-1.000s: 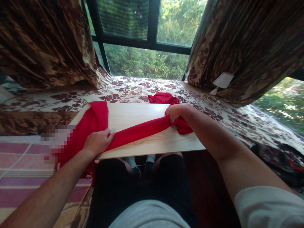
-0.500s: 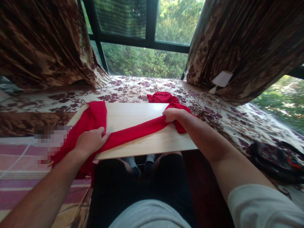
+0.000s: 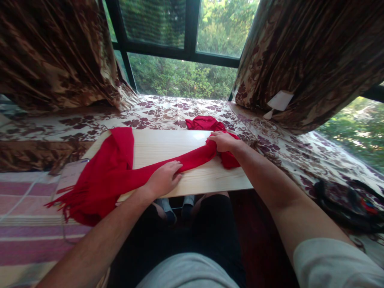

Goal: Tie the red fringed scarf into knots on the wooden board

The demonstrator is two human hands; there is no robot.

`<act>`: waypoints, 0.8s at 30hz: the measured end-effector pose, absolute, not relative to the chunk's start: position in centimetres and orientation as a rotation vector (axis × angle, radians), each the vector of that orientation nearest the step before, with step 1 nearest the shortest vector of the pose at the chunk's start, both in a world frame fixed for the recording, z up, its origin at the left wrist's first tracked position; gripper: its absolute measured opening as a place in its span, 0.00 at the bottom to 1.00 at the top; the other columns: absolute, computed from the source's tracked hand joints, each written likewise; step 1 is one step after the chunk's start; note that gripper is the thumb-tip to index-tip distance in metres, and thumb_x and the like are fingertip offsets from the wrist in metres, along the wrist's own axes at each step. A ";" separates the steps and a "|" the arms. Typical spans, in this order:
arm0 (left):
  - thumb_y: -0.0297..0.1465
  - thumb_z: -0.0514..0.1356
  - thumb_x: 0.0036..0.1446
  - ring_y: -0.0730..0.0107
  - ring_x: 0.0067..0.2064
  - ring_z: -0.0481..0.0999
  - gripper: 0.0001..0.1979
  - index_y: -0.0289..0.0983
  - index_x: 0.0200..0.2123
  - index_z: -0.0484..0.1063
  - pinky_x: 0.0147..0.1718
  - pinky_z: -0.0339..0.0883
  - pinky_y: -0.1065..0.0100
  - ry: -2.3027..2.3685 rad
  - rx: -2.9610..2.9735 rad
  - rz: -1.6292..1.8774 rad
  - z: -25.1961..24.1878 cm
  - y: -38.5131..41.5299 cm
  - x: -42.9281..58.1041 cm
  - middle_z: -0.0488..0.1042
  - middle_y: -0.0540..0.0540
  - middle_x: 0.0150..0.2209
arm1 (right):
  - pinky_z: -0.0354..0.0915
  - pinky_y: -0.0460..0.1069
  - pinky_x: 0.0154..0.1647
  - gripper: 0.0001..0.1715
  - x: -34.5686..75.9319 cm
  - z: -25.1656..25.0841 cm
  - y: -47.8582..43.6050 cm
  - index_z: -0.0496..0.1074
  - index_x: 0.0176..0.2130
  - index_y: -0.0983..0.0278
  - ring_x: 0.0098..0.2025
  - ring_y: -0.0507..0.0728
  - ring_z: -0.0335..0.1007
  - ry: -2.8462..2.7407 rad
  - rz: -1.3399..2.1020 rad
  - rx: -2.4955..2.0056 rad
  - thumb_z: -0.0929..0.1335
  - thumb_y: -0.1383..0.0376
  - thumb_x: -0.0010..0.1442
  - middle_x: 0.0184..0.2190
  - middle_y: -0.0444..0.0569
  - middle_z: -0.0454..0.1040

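- While our left hand (image 3: 163,179) lies palm down just below the centre of the pale, wood-grained rectangular table (image 3: 168,142), its fingers rest nearly straight on the fabric, close together, with the thumb a little apart; they press rather than pinch.
- Our right hand (image 3: 223,141) is at two o'clock, its fingers draped over the same fabric; the cloth hides what lies under them, so we cannot tell whether they pinch it.
- Beneath both hands is the long, bright red woven scarf with fringed ends (image 3: 120,176), slanting across the table from eight o'clock to two.
- How far along we are, as we judge it: the middle stretch is done, drawn into a narrow, fairly smooth band.
- Left to settle, it seems, are both ends: a broad, loose spread towards nine o'clock, its fringe hanging past the table's edge, and crumpled heaps between one and three o'clock.
- At nine o'clock, a flat, pale, phone-like slab (image 3: 72,171) is partly covered by the scarf, above the pink-and-purple striped cloth (image 3: 24,228).
- At two o'clock, well apart, stands a small white lamp (image 3: 280,100).
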State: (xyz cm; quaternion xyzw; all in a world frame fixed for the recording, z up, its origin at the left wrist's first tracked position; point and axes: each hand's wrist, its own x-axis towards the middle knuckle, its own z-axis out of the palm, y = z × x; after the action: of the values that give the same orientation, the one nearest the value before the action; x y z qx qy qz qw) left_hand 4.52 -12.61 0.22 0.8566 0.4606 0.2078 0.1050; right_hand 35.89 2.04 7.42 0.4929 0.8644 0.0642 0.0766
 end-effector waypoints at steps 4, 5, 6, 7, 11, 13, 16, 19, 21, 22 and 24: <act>0.41 0.53 0.65 0.55 0.71 0.55 0.32 0.32 0.67 0.60 0.69 0.48 0.52 1.418 2.496 0.506 -1.2 -11.9 6.0 0.60 0.37 0.69 | 0.56 0.64 0.61 0.39 36.2 6.3 1.3 0.66 0.65 0.56 0.71 0.73 0.46 2.606 0.329 1.389 0.70 0.67 0.55 0.73 0.58 0.47; 0.42 0.52 0.65 0.54 0.72 0.53 0.33 0.32 0.68 0.58 0.70 0.46 0.50 1.443 2.491 0.485 -1.4 -11.9 6.2 0.58 0.37 0.70 | 0.55 0.65 0.62 0.37 36.3 6.0 1.2 0.67 0.64 0.55 0.72 0.73 0.43 2.617 0.360 1.366 0.70 0.68 0.56 0.74 0.57 0.45; 0.42 0.51 0.65 0.54 0.72 0.52 0.33 0.33 0.69 0.57 0.70 0.44 0.49 1.458 2.494 0.470 -1.5 -12.0 6.3 0.56 0.38 0.71 | 0.53 0.66 0.63 0.35 36.3 5.7 1.3 0.68 0.62 0.55 0.72 0.73 0.42 2.625 0.384 1.340 0.69 0.68 0.57 0.74 0.55 0.45; 0.43 0.51 0.66 0.55 0.73 0.50 0.33 0.33 0.70 0.56 0.70 0.43 0.49 1.468 2.502 0.463 -1.6 -12.1 6.4 0.55 0.38 0.71 | 0.51 0.66 0.64 0.31 36.4 5.5 1.4 0.71 0.60 0.55 0.72 0.71 0.42 2.638 0.402 1.314 0.69 0.69 0.58 0.74 0.54 0.47; 0.44 0.48 0.67 0.56 0.73 0.48 0.33 0.33 0.70 0.55 0.71 0.40 0.51 1.488 2.517 0.428 -1.6 -12.4 6.4 0.53 0.38 0.72 | 0.54 0.59 0.62 0.17 36.3 5.2 2.1 0.75 0.50 0.65 0.66 0.66 0.58 2.708 0.433 1.278 0.64 0.70 0.63 0.61 0.61 0.69; 0.44 0.48 0.67 0.57 0.73 0.48 0.33 0.33 0.70 0.55 0.71 0.40 0.51 1.491 2.512 0.425 -1.5 -12.4 6.4 0.53 0.38 0.72 | 0.59 0.55 0.54 0.15 36.2 5.5 2.2 0.75 0.47 0.70 0.55 0.65 0.69 2.683 0.479 1.421 0.62 0.70 0.65 0.50 0.65 0.76; 0.44 0.49 0.66 0.56 0.73 0.48 0.34 0.32 0.70 0.53 0.71 0.40 0.50 1.490 2.496 0.441 -1.6 -12.3 6.4 0.54 0.38 0.72 | 0.60 0.53 0.44 0.16 36.5 6.5 2.2 0.73 0.47 0.72 0.42 0.63 0.73 2.593 0.621 1.730 0.61 0.68 0.67 0.42 0.63 0.76; 0.44 0.50 0.66 0.55 0.73 0.49 0.36 0.31 0.70 0.52 0.70 0.41 0.50 1.496 2.472 0.460 -1.6 -12.2 6.5 0.53 0.37 0.72 | 0.58 0.52 0.40 0.17 37.5 7.9 1.9 0.72 0.49 0.71 0.42 0.62 0.71 2.551 0.756 1.902 0.59 0.68 0.68 0.43 0.65 0.75; 0.44 0.51 0.65 0.55 0.73 0.48 0.37 0.30 0.71 0.51 0.70 0.41 0.49 1.499 2.457 0.472 -1.6 -12.2 6.5 0.52 0.36 0.72 | 0.56 0.52 0.38 0.18 38.4 8.9 1.8 0.72 0.49 0.72 0.44 0.63 0.70 2.502 0.862 1.992 0.58 0.69 0.69 0.45 0.68 0.73; 0.44 0.52 0.65 0.54 0.73 0.48 0.38 0.30 0.71 0.50 0.70 0.41 0.49 1.500 2.451 0.479 -1.5 -12.1 6.5 0.52 0.36 0.72 | 0.56 0.52 0.37 0.19 38.9 9.3 1.8 0.72 0.49 0.73 0.44 0.63 0.69 2.476 0.919 2.019 0.57 0.70 0.69 0.45 0.69 0.73; 0.44 0.52 0.64 0.54 0.73 0.49 0.39 0.29 0.71 0.49 0.71 0.42 0.50 1.496 2.444 0.491 -1.5 -12.1 6.4 0.52 0.35 0.72 | 0.56 0.52 0.37 0.19 39.7 9.7 1.9 0.72 0.49 0.72 0.45 0.63 0.69 2.445 0.984 1.962 0.57 0.70 0.69 0.46 0.68 0.72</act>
State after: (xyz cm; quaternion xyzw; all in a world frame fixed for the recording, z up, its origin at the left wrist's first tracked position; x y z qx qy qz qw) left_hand 6.42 -12.12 -1.51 0.8348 0.5111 0.1678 0.1169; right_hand 39.73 1.89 9.72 0.5957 0.7421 0.2987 -0.0721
